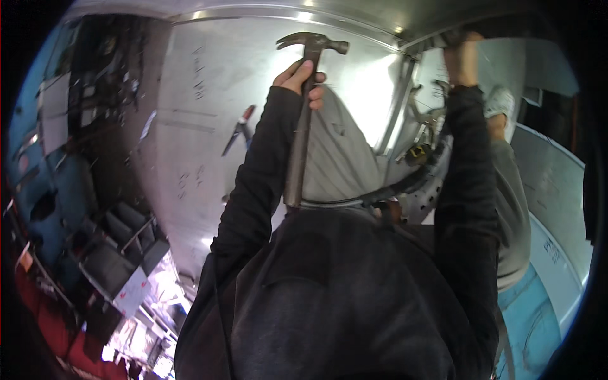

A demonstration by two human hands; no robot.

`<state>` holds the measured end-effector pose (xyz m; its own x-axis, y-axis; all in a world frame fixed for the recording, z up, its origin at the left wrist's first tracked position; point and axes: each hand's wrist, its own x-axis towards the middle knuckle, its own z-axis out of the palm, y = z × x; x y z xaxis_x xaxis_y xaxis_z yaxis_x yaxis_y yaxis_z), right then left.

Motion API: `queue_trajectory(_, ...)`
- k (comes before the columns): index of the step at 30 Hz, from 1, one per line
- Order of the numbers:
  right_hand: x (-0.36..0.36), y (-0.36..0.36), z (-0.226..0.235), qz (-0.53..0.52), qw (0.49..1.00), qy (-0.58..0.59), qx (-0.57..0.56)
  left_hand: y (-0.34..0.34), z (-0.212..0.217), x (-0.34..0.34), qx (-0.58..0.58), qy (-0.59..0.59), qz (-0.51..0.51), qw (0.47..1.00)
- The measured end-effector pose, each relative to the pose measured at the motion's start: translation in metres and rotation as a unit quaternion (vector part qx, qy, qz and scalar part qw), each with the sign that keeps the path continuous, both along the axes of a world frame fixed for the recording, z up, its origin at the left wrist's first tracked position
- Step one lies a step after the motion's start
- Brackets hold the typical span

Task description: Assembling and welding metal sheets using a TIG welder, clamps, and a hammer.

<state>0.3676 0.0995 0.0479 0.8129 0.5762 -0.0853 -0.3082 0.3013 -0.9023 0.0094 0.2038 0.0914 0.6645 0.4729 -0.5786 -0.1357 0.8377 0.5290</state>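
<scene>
A claw hammer [301, 136] is in my left hand [301, 79], whose fingers wrap the shaft just below the head. Its head points away from me and its handle end lies close to my waist. At the far right, my right hand [465, 60] reaches up against a shadowed metal edge [434, 43]. Motion and shadow smear its fingers, so their grip does not show. On the bare metal sheet [209, 88] left of my left forearm rests a cutting or gripping hand tool [240, 130] with a reddish handle end, partly covered by my sleeve.
Metal clamp-like tools [427, 120] and a black-and-yellow tape measure [418, 152] sit between my legs and right arm. A metal upright [399, 104] rises beside them. Grey bins [117, 247] and clutter fill the lower left. A light blue surface [538, 310] lies at lower right.
</scene>
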Motion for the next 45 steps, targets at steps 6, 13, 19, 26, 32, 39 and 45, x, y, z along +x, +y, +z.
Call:
queue_trajectory(6,-0.016,0.017,0.105,-0.057,0.98,-0.184,-0.039,0.055,-0.03,-0.224,0.336,0.323,0.1,0.879)
queue_trajectory(13,-0.014,0.014,0.105,-0.09,0.994,-0.057,-0.001,0.004,-0.107,-0.458,0.57,0.648,-0.061,0.502)
queue_trajectory(19,0.014,0.014,0.09,-0.004,0.996,-0.053,0.071,-0.054,-0.133,-0.486,0.529,0.69,-0.084,0.487)
queue_trajectory(26,0.0,0.013,0.099,-0.008,0.996,-0.062,0.065,-0.204,-0.11,-0.404,0.608,0.585,-0.121,0.524)
queue_trajectory(32,0.008,0.009,0.092,0.026,0.996,-0.015,0.079,-0.22,-0.094,-0.354,0.492,0.597,-0.036,0.632)
queue_trajectory(39,-0.007,0.012,0.072,0.02,0.997,-0.019,0.071,-0.131,0.022,-0.19,0.222,0.335,0.119,0.908)
queue_trajectory(45,-0.051,0.01,0.059,0.1,0.994,0.024,-0.027,-0.025,0.01,0.032,0.068,0.053,-0.035,0.996)
